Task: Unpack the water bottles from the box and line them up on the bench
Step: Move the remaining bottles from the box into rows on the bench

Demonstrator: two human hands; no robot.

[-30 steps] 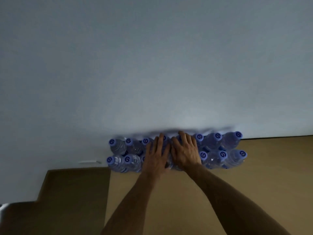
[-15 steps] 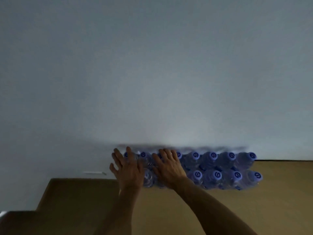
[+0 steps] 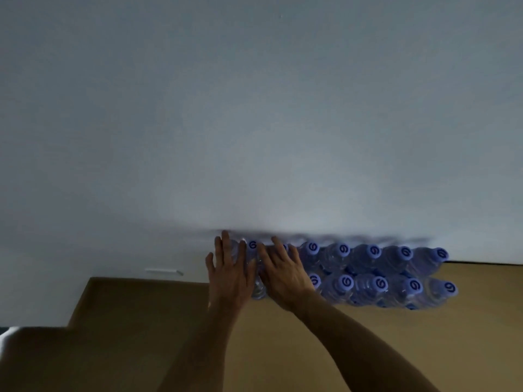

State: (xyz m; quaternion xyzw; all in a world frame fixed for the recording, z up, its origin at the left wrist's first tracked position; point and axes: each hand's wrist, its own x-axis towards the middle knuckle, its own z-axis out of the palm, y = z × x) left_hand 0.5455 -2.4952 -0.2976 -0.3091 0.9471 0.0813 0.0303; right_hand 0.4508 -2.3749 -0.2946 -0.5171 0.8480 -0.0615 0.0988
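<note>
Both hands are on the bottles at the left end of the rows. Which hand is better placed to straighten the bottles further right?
Probably the right hand: it lies nearer the uncovered bottles, while the left hand rests at the rows' far left end.

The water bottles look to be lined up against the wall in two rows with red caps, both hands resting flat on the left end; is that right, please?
Not quite: the caps are blue, not red. The head view shows the water bottles in two rows against the wall, with the left hand and right hand flat on the left end.
</note>
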